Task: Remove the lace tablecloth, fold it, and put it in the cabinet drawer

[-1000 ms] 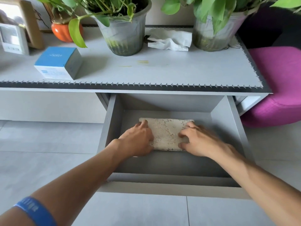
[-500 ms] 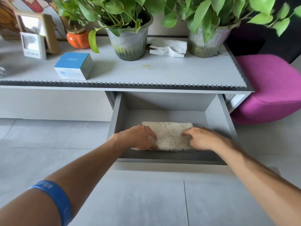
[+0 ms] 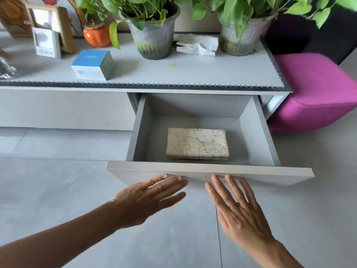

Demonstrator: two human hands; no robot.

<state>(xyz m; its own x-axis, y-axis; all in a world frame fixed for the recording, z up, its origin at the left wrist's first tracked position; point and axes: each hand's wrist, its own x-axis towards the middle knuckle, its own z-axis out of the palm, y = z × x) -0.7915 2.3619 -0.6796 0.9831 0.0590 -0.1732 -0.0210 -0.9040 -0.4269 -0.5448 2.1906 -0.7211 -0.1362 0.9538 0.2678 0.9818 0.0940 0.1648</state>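
Both hands have left the folded lace tablecloth [image 3: 197, 145] in the drawer [image 3: 208, 172]; left hand [image 3: 146, 200] and right hand [image 3: 238, 211], flat-fingered, empty, reach its front to close.

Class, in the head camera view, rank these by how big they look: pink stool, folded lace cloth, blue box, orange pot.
1. pink stool
2. folded lace cloth
3. blue box
4. orange pot, though it stands farther back and leaves partly hide it.
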